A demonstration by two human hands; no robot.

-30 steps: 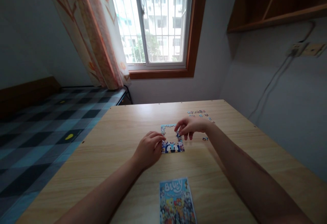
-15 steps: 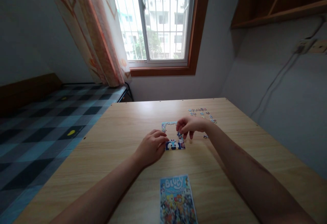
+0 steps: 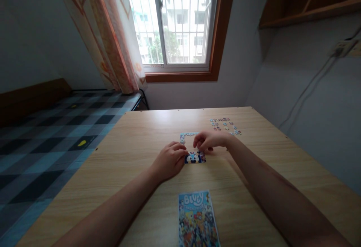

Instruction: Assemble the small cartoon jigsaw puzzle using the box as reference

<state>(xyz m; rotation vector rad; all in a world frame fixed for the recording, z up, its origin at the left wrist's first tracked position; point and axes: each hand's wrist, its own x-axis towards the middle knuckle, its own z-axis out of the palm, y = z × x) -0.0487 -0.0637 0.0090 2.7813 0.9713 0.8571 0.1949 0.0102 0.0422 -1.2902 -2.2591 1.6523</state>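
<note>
A partly joined jigsaw puzzle point(image 3: 194, 158) lies on the wooden table, its frame of pieces surrounding a bare middle. Blue and white pieces along its near side form a cartoon face. My left hand point(image 3: 170, 160) rests at the puzzle's left edge, fingers loosely stretched with the tips touching its lower left corner. Over the right side is my right hand point(image 3: 211, 140), fingers curled down and pinched on a small dark puzzle piece point(image 3: 199, 152), mostly covered by the fingertips. That hand also hides part of the puzzle's right border.
Loose puzzle pieces point(image 3: 225, 125) are spread beyond my right hand. A Bluey picture sheet point(image 3: 199, 218) lies nearer to me on the table point(image 3: 135, 202). Left of the table is a bed with a checked cover point(image 3: 84, 126); a window point(image 3: 180, 25) is ahead.
My right hand has lowered slightly, its fingers curling closer to the puzzle's right side. My left hand stays at the left edge. The whole view has shifted slightly.
</note>
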